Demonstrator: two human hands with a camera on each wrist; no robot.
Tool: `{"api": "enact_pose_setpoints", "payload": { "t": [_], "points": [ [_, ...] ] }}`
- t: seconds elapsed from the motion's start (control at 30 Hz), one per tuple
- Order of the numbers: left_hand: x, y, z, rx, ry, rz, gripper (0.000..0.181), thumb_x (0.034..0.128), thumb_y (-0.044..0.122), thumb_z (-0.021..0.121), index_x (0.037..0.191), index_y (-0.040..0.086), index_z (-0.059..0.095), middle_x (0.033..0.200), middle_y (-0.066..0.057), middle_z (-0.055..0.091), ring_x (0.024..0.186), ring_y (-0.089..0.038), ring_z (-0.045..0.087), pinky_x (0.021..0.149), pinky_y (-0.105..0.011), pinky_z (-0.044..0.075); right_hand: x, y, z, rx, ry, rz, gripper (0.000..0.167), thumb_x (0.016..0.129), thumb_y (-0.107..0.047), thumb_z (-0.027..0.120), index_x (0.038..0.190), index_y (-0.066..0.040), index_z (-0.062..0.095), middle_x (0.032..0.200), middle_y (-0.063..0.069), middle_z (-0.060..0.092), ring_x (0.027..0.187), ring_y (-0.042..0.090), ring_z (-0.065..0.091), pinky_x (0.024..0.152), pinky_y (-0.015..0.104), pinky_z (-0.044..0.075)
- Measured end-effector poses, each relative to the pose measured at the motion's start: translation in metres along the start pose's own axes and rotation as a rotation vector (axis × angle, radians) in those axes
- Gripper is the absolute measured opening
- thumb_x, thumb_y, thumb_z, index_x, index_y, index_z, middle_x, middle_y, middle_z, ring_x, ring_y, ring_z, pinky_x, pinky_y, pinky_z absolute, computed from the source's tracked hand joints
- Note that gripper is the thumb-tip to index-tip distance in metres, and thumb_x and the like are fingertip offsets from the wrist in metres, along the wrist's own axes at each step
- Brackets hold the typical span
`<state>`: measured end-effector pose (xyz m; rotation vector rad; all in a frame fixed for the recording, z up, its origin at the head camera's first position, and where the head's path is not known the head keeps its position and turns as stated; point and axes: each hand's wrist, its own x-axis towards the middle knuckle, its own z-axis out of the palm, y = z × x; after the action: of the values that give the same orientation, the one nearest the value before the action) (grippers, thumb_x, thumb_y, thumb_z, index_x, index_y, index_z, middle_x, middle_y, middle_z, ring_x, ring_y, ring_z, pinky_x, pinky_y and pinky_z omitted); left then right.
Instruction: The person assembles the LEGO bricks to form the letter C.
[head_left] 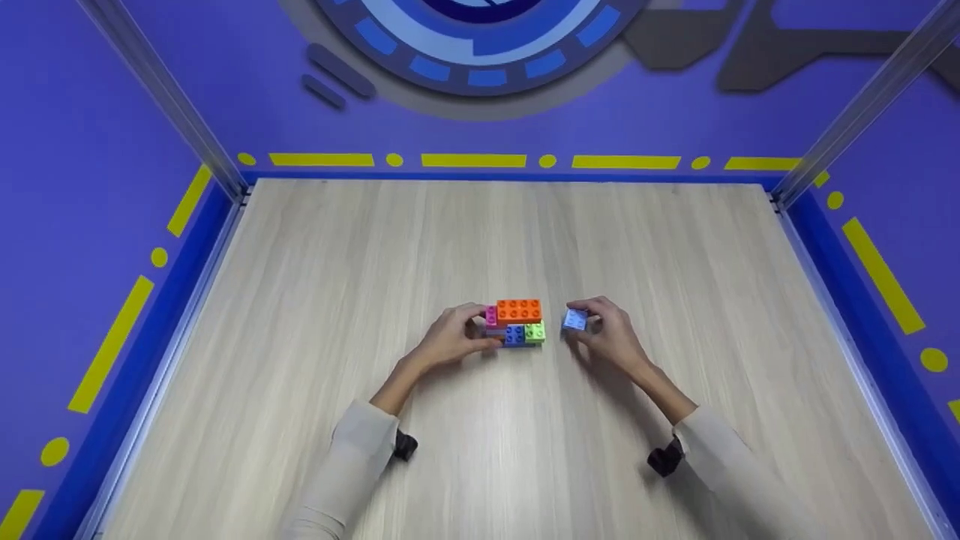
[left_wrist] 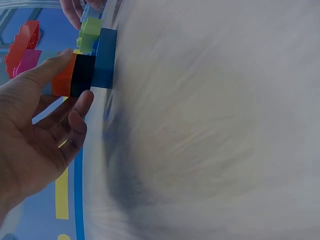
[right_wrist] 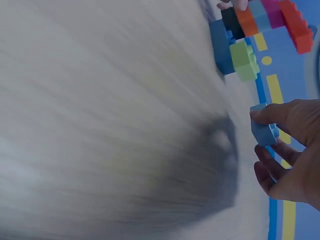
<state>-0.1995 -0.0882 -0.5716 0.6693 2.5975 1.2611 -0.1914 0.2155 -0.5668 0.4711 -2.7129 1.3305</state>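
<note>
In the head view, my left hand [head_left: 451,336] grips the left end of a stack of toy building bricks. An orange brick [head_left: 519,310] lies on top, overhanging to the right from a pink brick [head_left: 491,316]. The wrist views show light blue, orange [left_wrist: 64,77] and black [left_wrist: 83,75] bricks in the column below, on a blue base brick [right_wrist: 221,47]. A lime green brick [right_wrist: 243,60] sits on the base's right end. Right of the stack and apart from it, my right hand [head_left: 611,334] pinches a light blue brick [right_wrist: 264,127] between thumb and fingers, just above the table.
The pale wood-grain table [head_left: 360,247] surrounds both hands. Blue walls with yellow markings [head_left: 472,160] close in the back and both sides, with metal posts [head_left: 862,112] at the corners. Each wrist carries a small black device [head_left: 664,457].
</note>
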Motion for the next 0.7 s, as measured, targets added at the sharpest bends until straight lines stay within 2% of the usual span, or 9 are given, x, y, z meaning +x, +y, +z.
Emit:
{"api": "enact_pose_setpoints", "payload": {
  "t": [0.1, 0.2, 0.37, 0.6, 0.7],
  "points": [
    [-0.002, 0.002, -0.004, 0.011, 0.008, 0.027, 0.067, 0.0785, 0.039, 0.078, 0.136, 0.013, 0.053, 0.117, -0.003, 0.063, 0.09, -0.018, 0.06, 0.076, -0.03, 0.049, -0.001, -0.008, -0.001, 0.01, -0.008, -0.012, 0.046, 0.072, 0.008, 0.077, 0.116, 0.001, 0.065, 0.11, 0.015, 0.065, 0.102, 0.029, 0.062, 0.083, 0.047, 0.052],
    [-0.004, 0.005, -0.009, -0.006, 0.046, 0.067, 0.073, 0.0771, 0.041, 0.078, 0.139, 0.014, 0.049, 0.126, -0.006, 0.059, 0.098, -0.024, 0.06, 0.08, -0.04, 0.05, -0.002, -0.016, -0.001, 0.03, -0.023, -0.018, 0.046, 0.073, 0.008, 0.077, 0.116, 0.0, 0.065, 0.11, 0.015, 0.065, 0.101, 0.029, 0.062, 0.082, 0.048, 0.052],
    [-0.004, 0.017, -0.015, -0.056, 0.122, 0.137, 0.071, 0.0757, 0.036, 0.081, 0.137, 0.015, 0.052, 0.13, -0.009, 0.055, 0.11, -0.034, 0.055, 0.083, -0.05, 0.049, -0.003, -0.03, 0.001, 0.065, -0.056, -0.014, 0.043, 0.073, 0.007, 0.077, 0.114, 0.0, 0.067, 0.112, 0.014, 0.065, 0.103, 0.028, 0.061, 0.083, 0.048, 0.052],
    [0.003, 0.038, -0.014, -0.048, 0.145, 0.147, 0.053, 0.0786, 0.031, 0.08, 0.128, 0.02, 0.062, 0.124, 0.0, 0.059, 0.119, -0.019, 0.05, 0.1, -0.045, 0.042, 0.001, -0.043, 0.004, 0.113, -0.113, 0.012, 0.04, 0.077, 0.001, 0.077, 0.116, -0.003, 0.067, 0.113, 0.012, 0.063, 0.103, 0.026, 0.061, 0.085, 0.047, 0.053],
    [0.006, 0.042, -0.013, -0.045, 0.14, 0.15, 0.045, 0.0814, 0.035, 0.076, 0.123, 0.02, 0.066, 0.119, 0.001, 0.061, 0.116, -0.016, 0.051, 0.101, -0.04, 0.042, 0.004, -0.044, 0.006, 0.145, -0.137, 0.019, 0.04, 0.079, 0.0, 0.075, 0.118, -0.004, 0.066, 0.115, 0.014, 0.063, 0.101, 0.028, 0.063, 0.085, 0.048, 0.053]
  ]
}}
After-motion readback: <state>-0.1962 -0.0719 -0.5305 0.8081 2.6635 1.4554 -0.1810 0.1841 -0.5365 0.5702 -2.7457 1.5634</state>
